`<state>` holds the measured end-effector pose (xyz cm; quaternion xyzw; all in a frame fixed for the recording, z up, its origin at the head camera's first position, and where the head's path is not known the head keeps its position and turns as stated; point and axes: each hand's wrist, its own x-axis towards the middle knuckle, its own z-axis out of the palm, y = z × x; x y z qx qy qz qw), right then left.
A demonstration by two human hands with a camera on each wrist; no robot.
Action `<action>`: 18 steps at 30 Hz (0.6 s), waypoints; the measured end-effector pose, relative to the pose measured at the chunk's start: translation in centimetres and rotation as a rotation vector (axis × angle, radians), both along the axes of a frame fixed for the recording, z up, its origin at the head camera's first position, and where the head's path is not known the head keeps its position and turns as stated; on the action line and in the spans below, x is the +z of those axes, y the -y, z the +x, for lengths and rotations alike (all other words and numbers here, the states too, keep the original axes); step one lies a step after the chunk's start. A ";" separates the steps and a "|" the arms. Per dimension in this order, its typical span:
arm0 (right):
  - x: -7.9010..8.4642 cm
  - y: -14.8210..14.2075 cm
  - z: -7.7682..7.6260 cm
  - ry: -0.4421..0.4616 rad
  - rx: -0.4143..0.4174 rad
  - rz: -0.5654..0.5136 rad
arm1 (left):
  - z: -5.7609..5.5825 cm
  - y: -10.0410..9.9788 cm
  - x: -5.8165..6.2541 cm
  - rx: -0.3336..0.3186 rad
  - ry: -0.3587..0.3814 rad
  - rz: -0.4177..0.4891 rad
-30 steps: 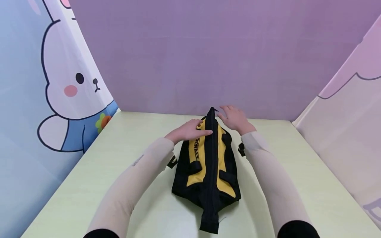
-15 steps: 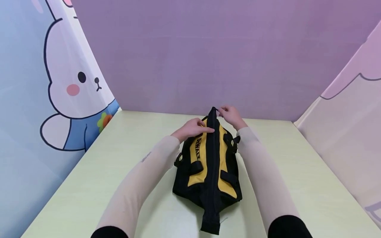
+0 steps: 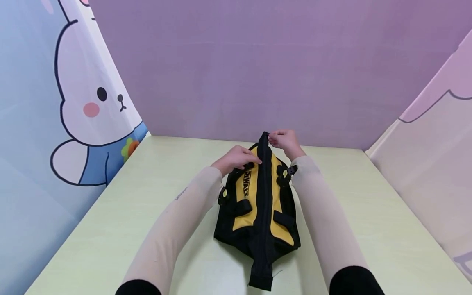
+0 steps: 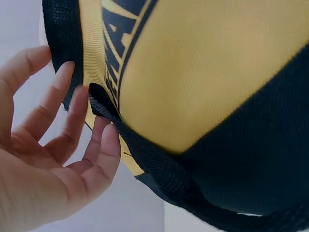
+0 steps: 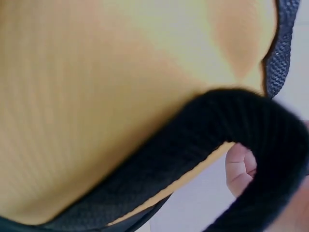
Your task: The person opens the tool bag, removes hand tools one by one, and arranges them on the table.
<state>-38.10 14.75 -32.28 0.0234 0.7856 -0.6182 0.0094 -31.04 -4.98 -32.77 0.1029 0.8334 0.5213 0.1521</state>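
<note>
A black and yellow DEWALT tool bag (image 3: 245, 222) lies lengthwise before me in the head view, a black zipper band (image 3: 264, 196) running along its top. At its far end my right hand (image 3: 285, 142) pinches the small zipper pull (image 3: 268, 135). My left hand (image 3: 237, 158) reaches over the left side, fingertips at the zipper band. In the left wrist view its loosely bent fingers (image 4: 77, 108) touch the bag's edge beside a black handle strap (image 4: 159, 169). A looped black strap (image 5: 282, 145) hides most of the right hand in the right wrist view; curled fingertips (image 5: 239, 166) show through it.
The bag rests on a pale green-white table (image 3: 177, 157). Behind stands a purple backdrop (image 3: 250, 73), with a cartoon rabbit panel (image 3: 85, 78) at left and a pink and cream panel (image 3: 435, 151) at right. Black buckles (image 3: 223, 194) hang at the bag's sides.
My right hand has moved slightly left and its spread fingers have closed on the zipper pull. The left hand has shifted a little, staying by the zipper band. The bag has stayed in place.
</note>
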 end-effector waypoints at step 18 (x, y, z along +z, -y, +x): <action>1.0 0.9 0.7 0.023 -0.015 -0.035 | 0.2 -0.2 -0.1 -0.011 0.121 0.256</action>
